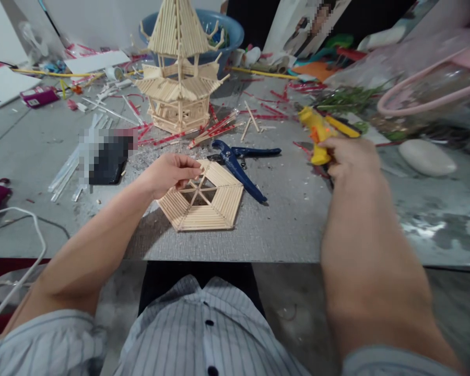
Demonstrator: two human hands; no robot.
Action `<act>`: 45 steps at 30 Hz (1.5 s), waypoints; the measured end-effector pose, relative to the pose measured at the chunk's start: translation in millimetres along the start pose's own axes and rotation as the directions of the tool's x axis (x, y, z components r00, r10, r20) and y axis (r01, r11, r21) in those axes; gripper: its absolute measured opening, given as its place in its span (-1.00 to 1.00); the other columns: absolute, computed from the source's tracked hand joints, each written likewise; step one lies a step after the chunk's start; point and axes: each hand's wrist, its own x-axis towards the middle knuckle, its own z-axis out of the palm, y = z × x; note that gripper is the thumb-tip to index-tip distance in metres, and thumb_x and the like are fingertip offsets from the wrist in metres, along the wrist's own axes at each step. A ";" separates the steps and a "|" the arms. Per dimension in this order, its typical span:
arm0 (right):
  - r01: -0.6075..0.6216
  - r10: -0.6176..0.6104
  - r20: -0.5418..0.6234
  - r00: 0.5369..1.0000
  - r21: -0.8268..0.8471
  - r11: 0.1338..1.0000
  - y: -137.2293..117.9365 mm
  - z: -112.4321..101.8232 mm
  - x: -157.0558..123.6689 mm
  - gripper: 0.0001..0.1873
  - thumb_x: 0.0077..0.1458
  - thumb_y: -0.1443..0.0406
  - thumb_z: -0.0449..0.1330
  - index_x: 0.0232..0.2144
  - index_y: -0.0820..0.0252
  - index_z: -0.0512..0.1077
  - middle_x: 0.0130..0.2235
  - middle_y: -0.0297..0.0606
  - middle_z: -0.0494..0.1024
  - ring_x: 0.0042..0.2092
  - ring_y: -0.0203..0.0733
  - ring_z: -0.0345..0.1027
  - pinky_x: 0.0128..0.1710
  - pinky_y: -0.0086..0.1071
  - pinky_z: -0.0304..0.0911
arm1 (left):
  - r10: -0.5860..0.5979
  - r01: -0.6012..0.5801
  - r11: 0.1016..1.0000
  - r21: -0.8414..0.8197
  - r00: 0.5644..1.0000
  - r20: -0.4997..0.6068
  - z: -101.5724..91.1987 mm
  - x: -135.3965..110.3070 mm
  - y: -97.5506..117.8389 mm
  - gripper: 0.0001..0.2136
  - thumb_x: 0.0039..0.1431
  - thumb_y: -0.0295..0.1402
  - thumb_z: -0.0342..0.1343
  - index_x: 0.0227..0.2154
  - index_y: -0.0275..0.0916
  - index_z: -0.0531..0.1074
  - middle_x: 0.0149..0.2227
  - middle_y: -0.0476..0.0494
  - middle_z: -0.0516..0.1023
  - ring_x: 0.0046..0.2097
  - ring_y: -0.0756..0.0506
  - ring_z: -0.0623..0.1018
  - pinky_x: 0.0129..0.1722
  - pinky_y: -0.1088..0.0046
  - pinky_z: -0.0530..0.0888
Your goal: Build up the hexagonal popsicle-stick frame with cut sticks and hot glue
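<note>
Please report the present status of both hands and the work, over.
Right hand gripping yellow glue gun. Left hand over hexagonal stick panel. Blue cutter lying close beside panel.

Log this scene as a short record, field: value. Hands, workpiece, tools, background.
Left hand: thumb and fingers pinched together over the panel; too small to tell whether a stick piece is held
Right hand: gripping a yellow glue gun, off to the right of the panel
Workpiece: hexagonal stick panel, flat on the table, spokes crossing its central opening
Tool on table: blue-handled cutter, beside the panel
Background: stick-built pagoda model, upright, with a blue basin behind
</note>
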 end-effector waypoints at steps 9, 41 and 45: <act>-0.398 0.280 0.297 0.913 0.500 0.769 -52.5 11.1 -38.6 -0.76 0.07 0.55 0.00 -0.51 0.22 0.34 -0.53 -0.38 0.36 -0.56 -0.50 0.22 -0.53 -0.51 0.15 | 0.048 -0.062 0.980 -0.191 0.996 -0.081 -0.5 0.6 2.4 -0.83 0.08 -0.62 0.12 -0.58 -0.36 0.41 -0.67 0.06 0.40 -0.73 0.18 0.23 -0.74 0.65 0.09; 0.854 -0.820 0.368 0.437 0.115 0.507 -37.0 50.0 -121.3 -0.75 0.08 0.02 0.19 -0.44 0.02 0.42 -0.38 -0.27 0.56 -0.33 -0.10 0.46 -0.33 -0.20 0.33 | 0.070 -0.135 0.937 -0.321 0.976 -0.208 -3.1 4.5 -2.1 -0.78 0.11 -0.44 0.15 -0.59 -0.29 0.29 -0.69 0.16 0.17 -0.71 0.19 0.15 -0.73 0.65 0.00; 0.833 -0.789 0.396 0.469 0.098 0.544 -36.4 50.7 -124.0 -0.75 0.09 0.00 0.16 -0.42 0.00 0.42 -0.37 -0.29 0.56 -0.34 -0.12 0.46 -0.34 -0.21 0.32 | 0.073 -0.134 0.944 -0.300 0.976 -0.207 -2.5 3.8 -2.5 -0.78 0.09 -0.42 0.17 -0.59 -0.29 0.29 -0.68 0.15 0.17 -0.70 0.19 0.15 -0.72 0.65 0.01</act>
